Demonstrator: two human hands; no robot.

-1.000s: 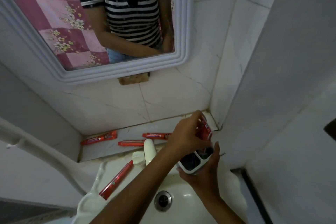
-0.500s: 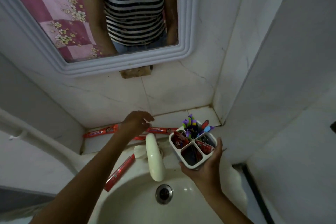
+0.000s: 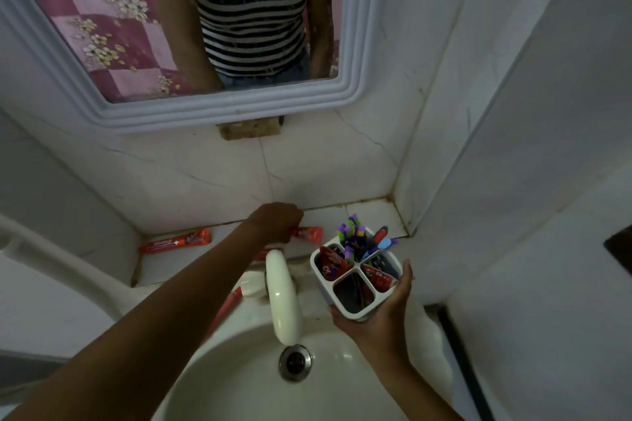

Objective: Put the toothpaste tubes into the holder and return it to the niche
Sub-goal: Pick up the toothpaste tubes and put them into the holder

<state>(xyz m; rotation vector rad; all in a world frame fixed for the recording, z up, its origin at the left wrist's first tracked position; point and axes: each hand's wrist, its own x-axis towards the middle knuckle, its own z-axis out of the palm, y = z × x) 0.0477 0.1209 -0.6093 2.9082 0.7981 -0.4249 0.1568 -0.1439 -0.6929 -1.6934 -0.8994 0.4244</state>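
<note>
White four-compartment plastic holder (image 3: 355, 278) sits lower right of centre, cupped from below by the right hand (image 3: 383, 314), red tubes in two compartments and toothbrushes (image 3: 355, 237) in the far one. Just left, the left hand (image 3: 275, 220) has dropped onto the ledge since half a second ago, fingers closed on a red toothpaste tube (image 3: 307, 233). Another red tube (image 3: 174, 242) lies further left; its white lettering is too blurred to read

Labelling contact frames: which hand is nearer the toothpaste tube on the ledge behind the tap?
Left. The left hand is on that toothpaste tube, fingers curled over its end. The right hand is off to the right, holding the holder over the sink.
</note>
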